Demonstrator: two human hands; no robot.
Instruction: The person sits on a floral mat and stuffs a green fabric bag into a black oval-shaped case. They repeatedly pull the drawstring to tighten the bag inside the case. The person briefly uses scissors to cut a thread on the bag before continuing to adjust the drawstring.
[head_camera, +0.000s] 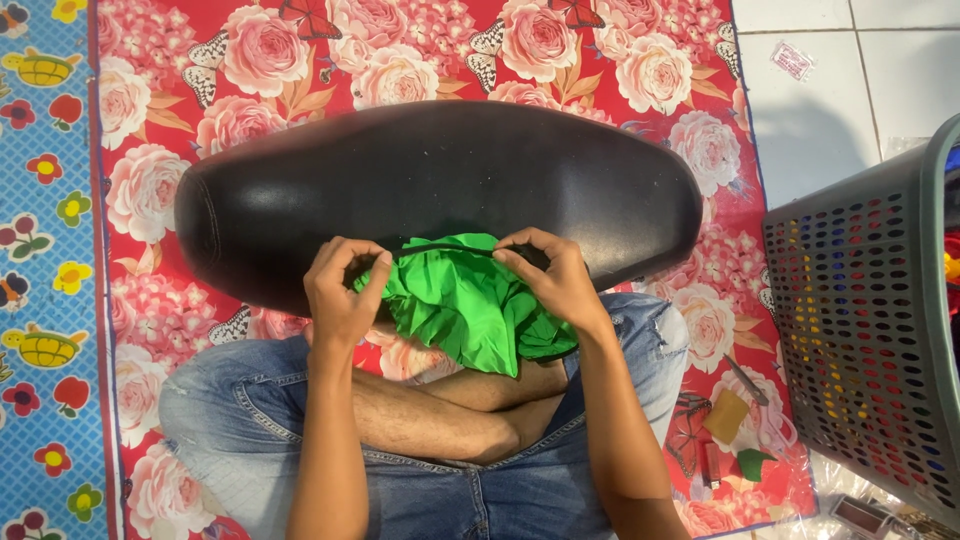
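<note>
Both hands on the crumpled bright green cloth, right at the long black padded seat.
Left hand and right hand pinch its upper edge against the seat's near side, over a red rose-print mat; grey perforated plastic basket sits right.

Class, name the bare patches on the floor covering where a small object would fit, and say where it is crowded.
Free: the floral mat beyond the black seat, and the strip left of it. Crowded: the lap, where left hand and right hand grip green fabric, and small tools beside the grey basket.
</note>
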